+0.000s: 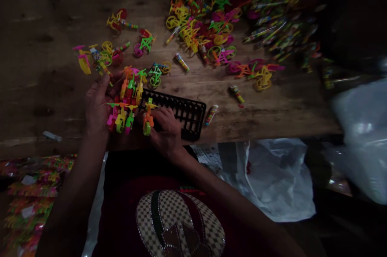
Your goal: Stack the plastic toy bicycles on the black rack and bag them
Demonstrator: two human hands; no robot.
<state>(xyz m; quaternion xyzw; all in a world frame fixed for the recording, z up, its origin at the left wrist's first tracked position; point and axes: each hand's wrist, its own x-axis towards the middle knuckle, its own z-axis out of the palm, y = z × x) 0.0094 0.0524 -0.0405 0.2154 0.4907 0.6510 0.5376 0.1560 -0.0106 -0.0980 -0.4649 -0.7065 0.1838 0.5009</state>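
Small plastic toy bicycles [130, 119] in pink, yellow, green and orange stand in two rows at the left end of a black slotted rack [193, 116]. My left hand [97, 101] curls round that end, thumb up and the other fingers partly behind the toys; what it grips is hidden. With closed fingers, my right hand [167, 131] holds an orange and yellow-green toy bicycle [148, 119] at the rack's front edge, a little right of the standing ones. Just beyond my left thumb lie a candy-filled tube [100, 60] and a yellow toy bicycle [84, 63].
A big heap of toy bicycles [208, 11] and candy tubes [278, 31] covers the wooden table's [45, 87] far right. Loose tubes [181, 62] lie beyond and right of the rack. White plastic bags [281, 180] hang below the front edge; packed colourful toys [33, 200] sit lower left.
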